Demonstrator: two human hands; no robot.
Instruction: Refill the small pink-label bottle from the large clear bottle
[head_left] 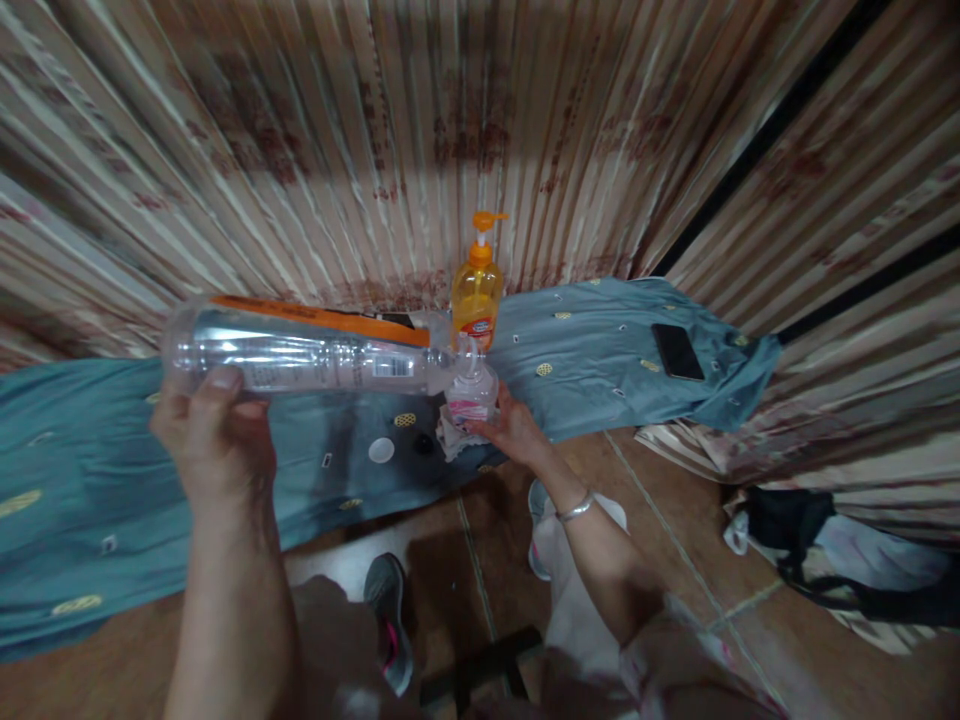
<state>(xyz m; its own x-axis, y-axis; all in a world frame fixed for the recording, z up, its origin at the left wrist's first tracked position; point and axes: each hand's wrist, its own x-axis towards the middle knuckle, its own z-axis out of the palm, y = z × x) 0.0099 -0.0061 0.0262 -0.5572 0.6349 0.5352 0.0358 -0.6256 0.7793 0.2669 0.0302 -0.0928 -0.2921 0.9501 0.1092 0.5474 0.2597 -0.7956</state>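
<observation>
A large clear plastic bottle (pixel 315 355) with an orange strip on its label lies almost level in the air. My left hand (pixel 214 430) is wrapped round it near its base. Its neck points right, at the top of a small clear bottle (pixel 471 395) with a pink label. Whether the two mouths touch, I cannot tell. My right hand (pixel 516 430) holds the small bottle upright from the right, above a crumpled light cloth (pixel 451 440). Just behind stands an orange pump bottle (pixel 478 298) of yellow-orange liquid. Any liquid in the clear bottles is hard to make out.
A teal patterned cloth (pixel 585 370) covers the low bench. On it lie a white round cap (pixel 381 450), a small dark cap (pixel 424 443) and a black phone (pixel 678 352). Striped curtains (pixel 337 150) hang close behind. Dark clothing (pixel 795 525) lies at the right.
</observation>
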